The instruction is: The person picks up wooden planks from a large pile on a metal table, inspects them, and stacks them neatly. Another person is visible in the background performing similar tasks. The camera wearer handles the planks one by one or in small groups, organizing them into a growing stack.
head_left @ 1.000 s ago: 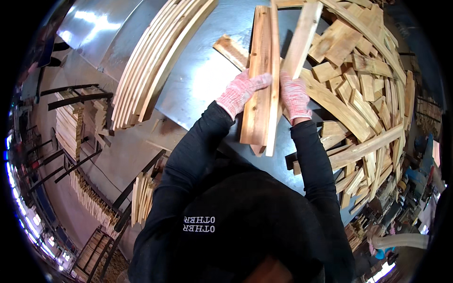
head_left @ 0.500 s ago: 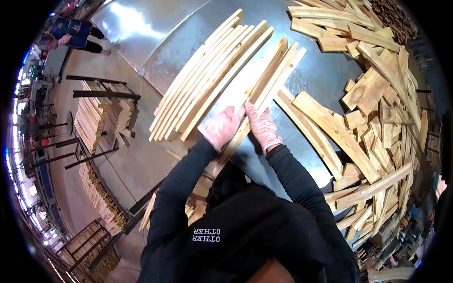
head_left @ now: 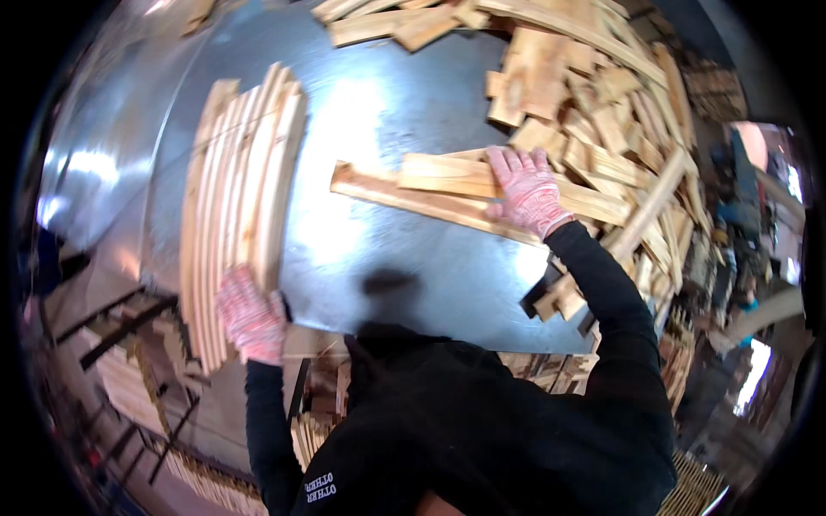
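Observation:
A row of long, slightly curved wooden slats (head_left: 249, 176) lies side by side on the left of the metal table (head_left: 344, 284). At its near end my left hand (head_left: 249, 314), in a pink-and-white knit glove, rests with fingers laid along the slats and thumb apart. Farther right, my gloved right hand (head_left: 527, 189) spans a wooden board (head_left: 447, 175); its fingers reach over the far edge and the thumb is at the near edge. Just in front of that board lies a longer, narrow board (head_left: 404, 205).
A heap of loose wooden boards (head_left: 602, 95) covers the table's right and far side. Left of the table stands a dark metal rack (head_left: 129, 331) with stacked wood. More stacked pieces (head_left: 551, 370) sit below the near table edge.
My hands have parted. The slats I held between them are out of my hands; my left hand has moved to the row, my right to a board by the heap. The view has turned right.

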Demonstrator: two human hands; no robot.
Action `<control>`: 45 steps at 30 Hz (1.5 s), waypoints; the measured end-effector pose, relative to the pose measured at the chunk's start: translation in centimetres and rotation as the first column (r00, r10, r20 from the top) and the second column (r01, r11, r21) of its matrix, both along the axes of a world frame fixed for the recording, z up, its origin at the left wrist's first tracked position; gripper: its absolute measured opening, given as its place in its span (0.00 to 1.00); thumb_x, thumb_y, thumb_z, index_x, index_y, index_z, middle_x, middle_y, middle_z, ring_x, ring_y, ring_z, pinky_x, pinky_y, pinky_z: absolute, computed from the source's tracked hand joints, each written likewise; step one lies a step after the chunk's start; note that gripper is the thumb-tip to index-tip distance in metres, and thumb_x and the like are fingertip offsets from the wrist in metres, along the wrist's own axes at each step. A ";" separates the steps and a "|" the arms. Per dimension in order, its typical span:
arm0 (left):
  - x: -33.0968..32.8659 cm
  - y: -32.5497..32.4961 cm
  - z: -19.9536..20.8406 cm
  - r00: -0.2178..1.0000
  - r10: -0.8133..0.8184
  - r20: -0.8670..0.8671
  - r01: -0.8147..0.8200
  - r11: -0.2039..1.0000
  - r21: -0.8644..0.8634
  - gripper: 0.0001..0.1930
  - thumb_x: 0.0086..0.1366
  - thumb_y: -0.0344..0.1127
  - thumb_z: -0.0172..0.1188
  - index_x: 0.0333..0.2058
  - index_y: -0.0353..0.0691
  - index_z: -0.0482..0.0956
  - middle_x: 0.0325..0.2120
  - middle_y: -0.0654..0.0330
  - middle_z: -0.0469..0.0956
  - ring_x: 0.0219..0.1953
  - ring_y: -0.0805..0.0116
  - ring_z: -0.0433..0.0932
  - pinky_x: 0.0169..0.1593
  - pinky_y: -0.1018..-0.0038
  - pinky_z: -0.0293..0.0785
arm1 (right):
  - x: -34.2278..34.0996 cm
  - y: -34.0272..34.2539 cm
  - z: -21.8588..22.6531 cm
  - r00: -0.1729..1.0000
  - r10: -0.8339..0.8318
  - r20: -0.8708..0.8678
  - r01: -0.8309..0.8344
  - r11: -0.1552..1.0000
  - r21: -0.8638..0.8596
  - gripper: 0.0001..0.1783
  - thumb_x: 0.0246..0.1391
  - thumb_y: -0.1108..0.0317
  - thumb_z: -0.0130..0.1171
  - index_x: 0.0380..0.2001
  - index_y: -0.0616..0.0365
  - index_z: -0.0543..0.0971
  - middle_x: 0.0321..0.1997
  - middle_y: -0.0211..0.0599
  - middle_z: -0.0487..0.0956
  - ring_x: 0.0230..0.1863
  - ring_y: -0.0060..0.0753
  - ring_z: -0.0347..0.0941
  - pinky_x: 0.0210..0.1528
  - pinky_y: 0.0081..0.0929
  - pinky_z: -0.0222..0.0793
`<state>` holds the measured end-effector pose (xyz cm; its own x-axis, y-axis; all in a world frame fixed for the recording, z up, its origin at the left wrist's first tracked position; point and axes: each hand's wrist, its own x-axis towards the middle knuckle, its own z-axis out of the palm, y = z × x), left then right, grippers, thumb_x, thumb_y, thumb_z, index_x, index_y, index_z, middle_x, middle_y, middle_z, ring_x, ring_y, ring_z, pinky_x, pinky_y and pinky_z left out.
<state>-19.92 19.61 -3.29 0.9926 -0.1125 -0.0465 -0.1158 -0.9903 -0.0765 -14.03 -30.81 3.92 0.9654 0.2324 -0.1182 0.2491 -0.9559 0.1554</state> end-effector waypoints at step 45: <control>-5.5 -23.4 2.2 0.793 -0.138 -0.593 -0.609 -0.218 -0.763 0.28 0.66 0.36 0.63 0.62 0.38 0.67 0.36 0.59 0.78 0.34 0.68 0.79 0.36 0.69 0.80 | -9.0 -16.2 6.2 0.709 -0.228 -0.667 0.702 0.137 0.699 0.40 0.49 0.71 0.63 0.67 0.61 0.64 0.51 0.38 0.78 0.44 0.29 0.76 0.47 0.26 0.74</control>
<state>-25.43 -3.77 -1.14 0.8566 -0.1575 -0.4913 0.5130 0.1584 0.8436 -22.98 -46.97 10.16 0.8559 -0.0740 -0.5119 -0.5044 -0.3377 -0.7947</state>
